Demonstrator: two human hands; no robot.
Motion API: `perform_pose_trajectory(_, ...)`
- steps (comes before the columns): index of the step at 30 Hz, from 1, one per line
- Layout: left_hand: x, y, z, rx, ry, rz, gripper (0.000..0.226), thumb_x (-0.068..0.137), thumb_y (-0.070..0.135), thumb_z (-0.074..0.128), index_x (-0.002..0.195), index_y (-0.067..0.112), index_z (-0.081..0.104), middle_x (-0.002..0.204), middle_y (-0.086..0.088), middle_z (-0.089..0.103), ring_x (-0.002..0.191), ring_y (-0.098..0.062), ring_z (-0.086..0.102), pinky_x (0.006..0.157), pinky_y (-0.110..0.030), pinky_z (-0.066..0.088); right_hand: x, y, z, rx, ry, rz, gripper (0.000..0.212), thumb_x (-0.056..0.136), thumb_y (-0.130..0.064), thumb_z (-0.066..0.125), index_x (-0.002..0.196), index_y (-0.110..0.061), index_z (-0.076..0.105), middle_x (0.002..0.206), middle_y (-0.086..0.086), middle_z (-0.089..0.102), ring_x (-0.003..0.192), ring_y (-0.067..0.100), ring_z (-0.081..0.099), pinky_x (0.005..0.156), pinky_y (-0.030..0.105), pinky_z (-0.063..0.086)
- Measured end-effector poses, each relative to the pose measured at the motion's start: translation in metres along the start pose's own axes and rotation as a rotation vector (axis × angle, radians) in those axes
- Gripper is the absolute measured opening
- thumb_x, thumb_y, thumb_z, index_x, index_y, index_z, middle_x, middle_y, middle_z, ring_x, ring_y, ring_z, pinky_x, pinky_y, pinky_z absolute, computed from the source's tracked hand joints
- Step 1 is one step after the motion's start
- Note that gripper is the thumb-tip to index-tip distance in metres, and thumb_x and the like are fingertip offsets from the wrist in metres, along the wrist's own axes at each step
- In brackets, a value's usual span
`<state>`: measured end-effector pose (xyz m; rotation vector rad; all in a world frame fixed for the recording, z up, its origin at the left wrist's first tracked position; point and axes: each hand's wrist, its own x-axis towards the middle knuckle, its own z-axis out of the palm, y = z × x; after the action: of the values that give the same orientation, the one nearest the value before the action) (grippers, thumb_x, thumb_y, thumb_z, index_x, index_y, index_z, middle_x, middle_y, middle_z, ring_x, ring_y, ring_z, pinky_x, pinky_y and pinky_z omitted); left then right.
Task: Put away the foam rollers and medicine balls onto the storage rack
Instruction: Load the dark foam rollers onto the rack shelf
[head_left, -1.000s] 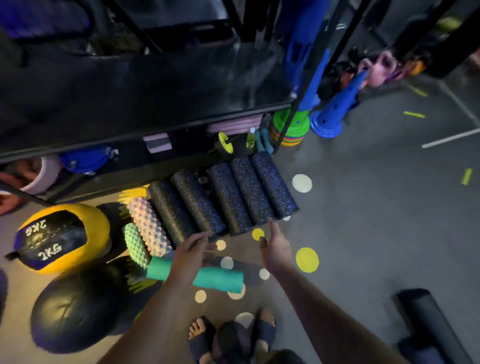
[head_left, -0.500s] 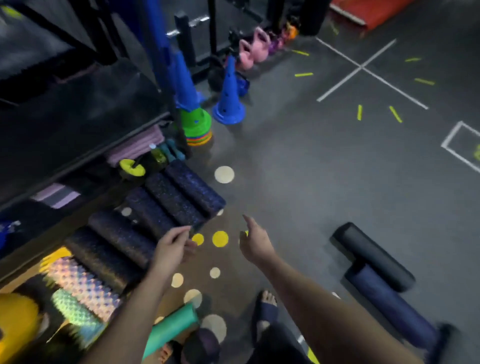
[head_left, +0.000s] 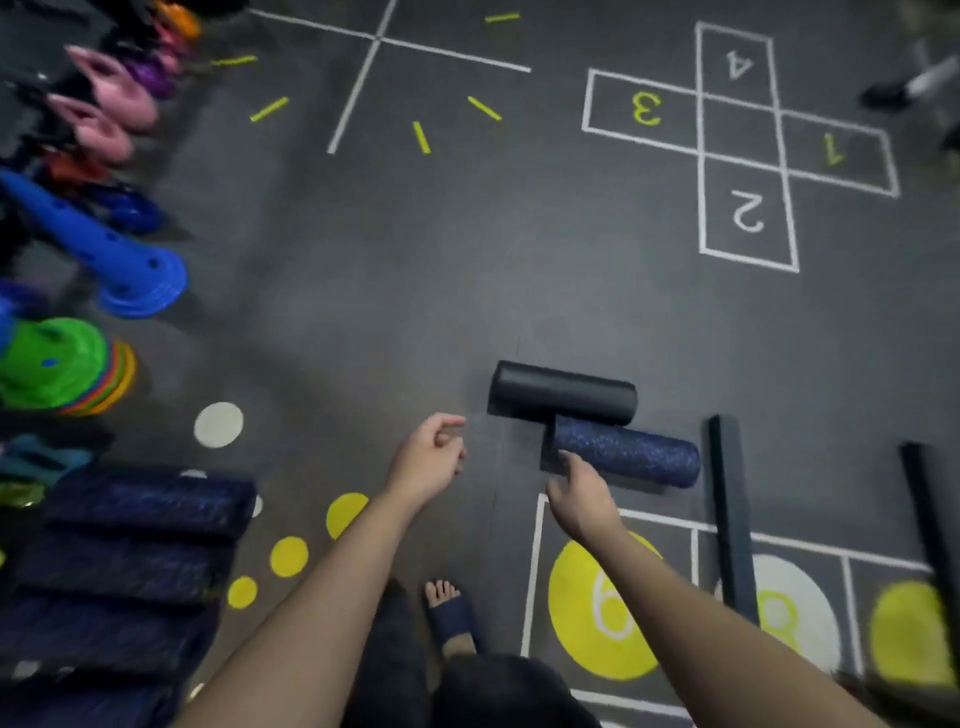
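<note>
Two foam rollers lie side by side on the grey floor ahead: a plain black roller (head_left: 563, 393) and, nearer me, a blue-speckled roller (head_left: 628, 451). My right hand (head_left: 579, 491) hovers at the speckled roller's left end with fingers apart, holding nothing. My left hand (head_left: 434, 457) is loosely curled and empty, a little left of both rollers. Several blue-speckled rollers (head_left: 140, 545) lie in a row at the lower left. No rack or medicine ball is in view.
Blue cone (head_left: 104, 249), stacked green and orange discs (head_left: 62, 369) and pink kettlebells (head_left: 104, 104) line the left edge. Two long black bars (head_left: 730, 514) lie on the floor at right. Painted hopscotch squares and yellow dots mark the floor. My sandalled foot (head_left: 449, 610) is below.
My view has swung right, away from the rack and the roller row. Both hands moved from the row toward the two loose rollers, which now lie just ahead.
</note>
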<state>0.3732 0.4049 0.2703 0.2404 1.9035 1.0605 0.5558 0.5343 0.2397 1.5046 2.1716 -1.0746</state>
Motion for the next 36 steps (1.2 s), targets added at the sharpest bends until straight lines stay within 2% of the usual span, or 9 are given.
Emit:
perform_pose_trajectory(6, 0.053, -0.003, 0.058, 0.369, -0.077, 0.035, 0.037, 0.089, -0.001, 0.055, 0.123, 0.013, 0.061, 0.086, -0.001, 0.053, 0.07, -0.014, 0.054, 0.073, -0.031, 0.047, 0.04, 0.053, -0.016, 0.009, 0.008, 0.09, 0.062, 0.097, -0.025, 0.059, 0.153, -0.008, 0.037, 0.152, 0.013, 0.044, 0.141, 0.029, 0.041, 0.113, 0.036, 0.032)
perform_pose_trajectory(11, 0.121, -0.005, 0.099, 0.709, -0.25, -0.003, 0.058, 0.091, 0.025, 0.066, 0.145, 0.023, 0.046, 0.123, -0.01, 0.041, 0.123, -0.033, 0.041, 0.11, -0.033, 0.03, 0.098, 0.082, -0.028, 0.008, 0.031, 0.203, 0.067, 0.096, -0.029, 0.063, 0.153, -0.008, 0.035, 0.152, 0.015, 0.04, 0.14, 0.032, 0.039, 0.114, 0.037, 0.033)
perform_pose_trajectory(15, 0.21, 0.0, 0.133, 0.85, -0.361, 0.008, 0.085, 0.092, 0.044, 0.068, 0.16, 0.025, 0.021, 0.137, -0.011, 0.03, 0.131, -0.035, 0.031, 0.116, -0.04, 0.024, 0.169, 0.104, -0.029, -0.022, 0.008, 0.297, 0.072, 0.096, -0.033, 0.063, 0.155, -0.01, 0.03, 0.156, 0.012, 0.035, 0.144, 0.029, 0.033, 0.114, 0.038, 0.033)
perform_pose_trajectory(21, 0.341, -0.02, 0.193, 0.982, -0.407, 0.161, 0.095, 0.093, 0.04, 0.067, 0.163, 0.027, 0.005, 0.16, -0.005, 0.02, 0.142, -0.035, 0.026, 0.117, -0.049, 0.032, 0.312, 0.157, 0.0, -0.102, -0.064, 0.238, 0.079, 0.091, -0.028, 0.067, 0.156, -0.01, 0.026, 0.16, 0.009, 0.03, 0.146, 0.029, 0.031, 0.116, 0.041, 0.032)
perform_pose_trajectory(25, 0.43, -0.068, 0.24, 1.163, -0.407, 0.24, 0.111, 0.089, 0.048, 0.072, 0.162, 0.028, -0.01, 0.171, -0.002, 0.001, 0.156, -0.034, 0.003, 0.126, -0.049, 0.018, 0.405, 0.225, 0.051, -0.352, -0.111, 0.15, 0.075, 0.094, -0.026, 0.062, 0.157, -0.018, 0.022, 0.161, 0.008, 0.027, 0.148, 0.029, 0.026, 0.119, 0.043, 0.029)
perform_pose_trajectory(29, 0.518, -0.135, 0.298, 1.415, -0.381, 0.293, 0.136, 0.074, 0.062, 0.08, 0.159, 0.028, -0.02, 0.169, -0.004, -0.02, 0.156, -0.037, -0.014, 0.127, -0.054, 0.007, 0.481, 0.312, 0.104, -0.644, -0.303, 0.066, 0.107, 0.089, -0.04, 0.072, 0.161, -0.016, -0.003, 0.168, 0.015, 0.004, 0.155, 0.034, 0.006, 0.125, 0.05, 0.013)
perform_pose_trajectory(31, 0.566, -0.167, 0.329, 1.481, -0.351, 0.31, 0.146, 0.065, 0.066, 0.083, 0.159, 0.025, -0.021, 0.169, -0.008, -0.02, 0.155, -0.041, -0.014, 0.125, -0.056, 0.003, 0.512, 0.35, 0.126, -0.741, -0.323, 0.006, 0.109, 0.091, -0.039, 0.068, 0.159, -0.011, -0.011, 0.167, 0.02, -0.003, 0.155, 0.038, -0.001, 0.125, 0.053, 0.008)
perform_pose_trajectory(34, 0.616, -0.201, 0.359, 1.604, -0.31, 0.36, 0.157, 0.057, 0.068, 0.086, 0.158, 0.02, -0.022, 0.169, -0.015, -0.015, 0.154, -0.047, -0.01, 0.124, -0.059, 0.001, 0.53, 0.385, 0.155, -0.808, -0.106, -0.177, 0.091, 0.098, -0.028, 0.051, 0.157, -0.002, -0.012, 0.165, 0.03, 0.001, 0.153, 0.048, -0.001, 0.124, 0.06, 0.005)
perform_pose_trajectory(36, 0.642, -0.214, 0.374, 1.62, -0.221, 0.362, 0.159, 0.05, 0.07, 0.087, 0.16, 0.019, -0.016, 0.169, -0.017, -0.002, 0.153, -0.051, -0.001, 0.122, -0.064, 0.002, 0.551, 0.399, 0.162, -0.836, -0.093, -0.222, 0.11, 0.087, -0.04, 0.067, 0.158, -0.002, -0.008, 0.164, 0.031, 0.006, 0.151, 0.051, 0.005, 0.121, 0.065, 0.007)
